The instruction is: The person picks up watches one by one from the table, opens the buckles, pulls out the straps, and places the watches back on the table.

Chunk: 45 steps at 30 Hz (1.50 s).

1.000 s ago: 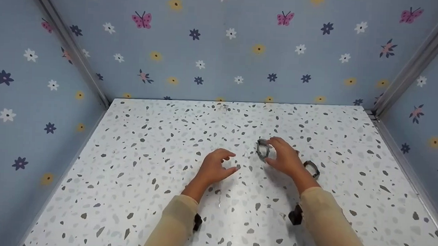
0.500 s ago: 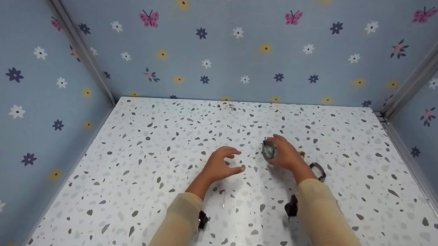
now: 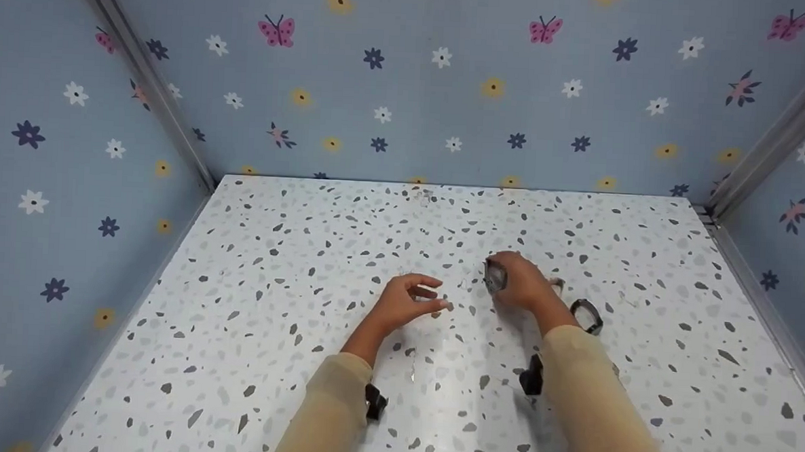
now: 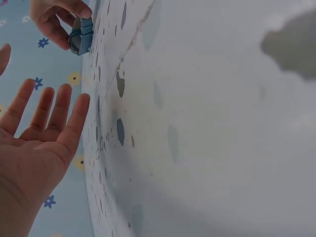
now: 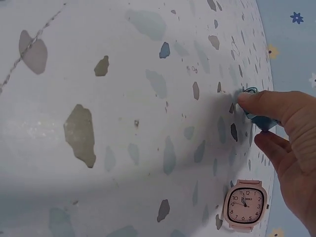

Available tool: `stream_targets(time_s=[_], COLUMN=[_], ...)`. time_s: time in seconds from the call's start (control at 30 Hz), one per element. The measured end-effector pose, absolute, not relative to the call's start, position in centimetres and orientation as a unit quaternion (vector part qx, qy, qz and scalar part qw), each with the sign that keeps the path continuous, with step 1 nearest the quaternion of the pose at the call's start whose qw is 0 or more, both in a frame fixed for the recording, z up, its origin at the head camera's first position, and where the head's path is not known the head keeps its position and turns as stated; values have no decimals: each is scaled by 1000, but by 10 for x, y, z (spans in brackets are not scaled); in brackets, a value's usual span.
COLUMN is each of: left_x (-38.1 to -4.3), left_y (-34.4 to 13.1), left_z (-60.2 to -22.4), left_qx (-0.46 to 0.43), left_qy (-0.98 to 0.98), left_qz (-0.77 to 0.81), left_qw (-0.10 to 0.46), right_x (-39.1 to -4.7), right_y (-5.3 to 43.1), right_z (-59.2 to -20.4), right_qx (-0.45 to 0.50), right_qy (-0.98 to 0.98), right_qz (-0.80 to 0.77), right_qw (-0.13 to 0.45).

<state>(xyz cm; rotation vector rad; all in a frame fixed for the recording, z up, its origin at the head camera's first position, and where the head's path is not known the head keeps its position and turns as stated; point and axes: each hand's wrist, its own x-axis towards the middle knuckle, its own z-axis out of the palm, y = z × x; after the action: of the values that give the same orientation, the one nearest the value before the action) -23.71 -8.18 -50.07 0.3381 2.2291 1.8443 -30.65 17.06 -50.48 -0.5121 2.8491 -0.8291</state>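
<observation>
My right hand (image 3: 523, 285) pinches a blue wristwatch (image 5: 261, 121) between thumb and fingers, close over the tabletop right of centre. In the left wrist view, the blue strap and round case of this wristwatch (image 4: 81, 35) hang below the fingers. My left hand (image 3: 406, 304) holds nothing; its fingers are loosely bent, pointing toward the right hand. The left wrist view shows its palm (image 4: 32, 163) with fingers spread. A pink wristwatch (image 5: 245, 205) with a squarish dial lies face up close to the right hand.
A dark, ring-shaped watch (image 3: 586, 317) stands beside the right forearm. The white speckled tabletop (image 3: 266, 383) meets blue flowered panels (image 3: 409, 83) at the back and both sides. Metal posts (image 3: 154, 83) mark the corners. Small black devices (image 3: 532, 376) sit at both wrists.
The blue watch has turned in my right fingers, so its open loop shows less. My right fingers have curled in more. The head view has shifted slightly; my left hand keeps nearly the same pose.
</observation>
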Motion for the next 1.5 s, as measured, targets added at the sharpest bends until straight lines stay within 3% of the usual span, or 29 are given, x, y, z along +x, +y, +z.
stream_targets(time_s=[0.5,0.8,1.2,1.5], left_x=[-231,-240,-245,-241], left_y=[-82,-83,-86,-90], left_z=[-486,-505,-517,-511], left_qx=[96,88,73,86], left_qy=[731,719,734,771], left_qz=[668,681,669,625], left_qw=[106,106,90,89], right_x=[-301,-292,-275,-247], right_y=[173,178,184,188], right_z=[-504,-498,-495,-478], right_qx=[-160,-179,-163,-176], right_qy=[933,909,871,828], right_qz=[-317,-376,-461,-520], right_qw=[51,37,52,109])
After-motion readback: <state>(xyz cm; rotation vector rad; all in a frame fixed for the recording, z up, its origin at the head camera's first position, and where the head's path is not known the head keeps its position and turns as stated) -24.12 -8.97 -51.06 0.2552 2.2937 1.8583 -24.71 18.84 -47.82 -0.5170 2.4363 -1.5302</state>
